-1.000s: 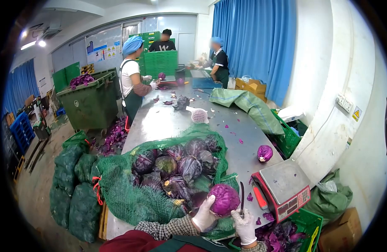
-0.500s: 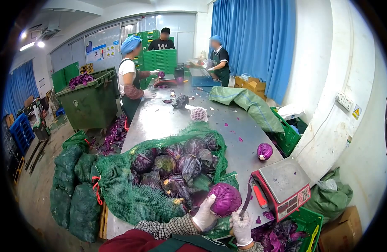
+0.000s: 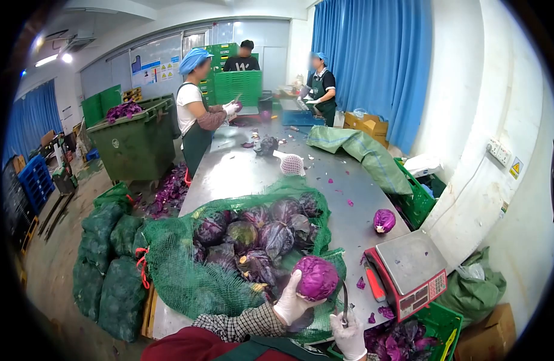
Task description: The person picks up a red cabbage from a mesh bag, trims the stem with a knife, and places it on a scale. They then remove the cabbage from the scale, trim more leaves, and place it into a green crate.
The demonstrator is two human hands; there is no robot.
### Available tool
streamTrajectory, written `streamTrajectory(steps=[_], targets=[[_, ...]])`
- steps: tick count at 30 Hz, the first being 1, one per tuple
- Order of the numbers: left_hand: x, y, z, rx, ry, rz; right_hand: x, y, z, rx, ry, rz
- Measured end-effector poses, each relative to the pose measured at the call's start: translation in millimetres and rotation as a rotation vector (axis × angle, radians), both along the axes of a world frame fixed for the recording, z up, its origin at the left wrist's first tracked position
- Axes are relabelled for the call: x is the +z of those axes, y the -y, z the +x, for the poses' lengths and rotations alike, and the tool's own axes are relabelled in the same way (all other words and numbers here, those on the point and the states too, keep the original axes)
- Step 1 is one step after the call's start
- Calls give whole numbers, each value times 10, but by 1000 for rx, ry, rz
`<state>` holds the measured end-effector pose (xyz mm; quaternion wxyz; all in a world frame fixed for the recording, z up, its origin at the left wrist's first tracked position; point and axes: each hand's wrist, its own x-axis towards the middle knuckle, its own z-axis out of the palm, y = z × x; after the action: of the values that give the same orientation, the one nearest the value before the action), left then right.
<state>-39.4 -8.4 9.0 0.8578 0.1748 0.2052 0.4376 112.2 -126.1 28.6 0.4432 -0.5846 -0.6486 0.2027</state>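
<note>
Across a silvery metal surface (image 3: 322, 207) lies an open green mesh sack (image 3: 183, 283); over its near right side, the white-gloved left hand's (image 3: 289, 305) fingers grip a round purple cabbage (image 3: 317, 278), the white-gloved right hand's (image 3: 348, 339) a slim curved knife (image 3: 345, 298), best angled clear.

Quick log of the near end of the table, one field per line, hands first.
Left hand: gloved, gripping a purple cabbage
Right hand: gloved, holding a knife, blade up beside that cabbage
Mesh bag: green, spread open, several dark cabbages inside
Scale: red and silver, leaf scraps on its pan
Loose cabbage: one, on the table beyond the scale
Crate: green, below the scale, holding purple leaves
</note>
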Motion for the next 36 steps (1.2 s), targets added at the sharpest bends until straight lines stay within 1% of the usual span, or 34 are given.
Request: streamTrajectory(steps=[1,2,3,4,5,7,10,12,13,15,16,18,19,21,22,24,26,27,28,29,31,32,33,35,36], targets=[[16,29,3,-9,6,4,49,6,4,17,-211,-216],[32,54,18,-18,13,8,49,-97,-19,-43,580,323],[46,70,33,-27,21,15,77,-100,-57,-73,367,215],[28,99,49,-48,59,-9,117,-106,-130,-102,153,107],[-27,110,89,-51,127,18,214,-114,-201,-131,-62,-2],[-223,126,150,-63,192,-69,69,-186,-173,-133,94,71],[-199,132,146,-52,153,-26,-118,-233,-122,-100,298,188],[-181,135,157,-30,163,-21,-144,-245,-155,-57,434,280],[-177,130,162,-18,168,-17,-133,-224,-159,-81,290,187],[-205,123,163,-5,157,8,143,-179,-245,-127,0,3],[-219,127,162,1,150,18,145,-182,-241,-125,32,9],[-86,192,171,101,91,114,137,-182,-219,-121,99,20],[-29,207,179,151,63,162,102,-188,-215,-137,37,30],[-16,189,186,179,33,211,-20,-226,-210,-167,-86,52],[-10,181,183,194,19,235,-68,-252,-178,-171,190,239],[28,175,162,196,23,205,-130,-298,-101,-167,743,609],[20,130,197,146,75,153,-166,-263,-161,-87,-68,186],[90,137,166,43,106,66,-168,-190,-190,-67,-471,-34],[87,110,186,30,111,66,-107,-144,-192,-42,-485,-21],[59,68,200,22,111,65,-118,-101,-130,45,-319,14],[1,-39,155,-8,10,-6,138,9,-191,116,-225,161],[68,-40,140,13,18,-70,56,62,-112,111,-25,199],[116,-48,110,10,14,-63,98,126,-77,3,-167,113],[68,-97,33,-64,55,-77,-25,130,194,-115,-246,-111],[-54,-141,8,-121,121,-43,54,109,283,-182,-419,-283]])
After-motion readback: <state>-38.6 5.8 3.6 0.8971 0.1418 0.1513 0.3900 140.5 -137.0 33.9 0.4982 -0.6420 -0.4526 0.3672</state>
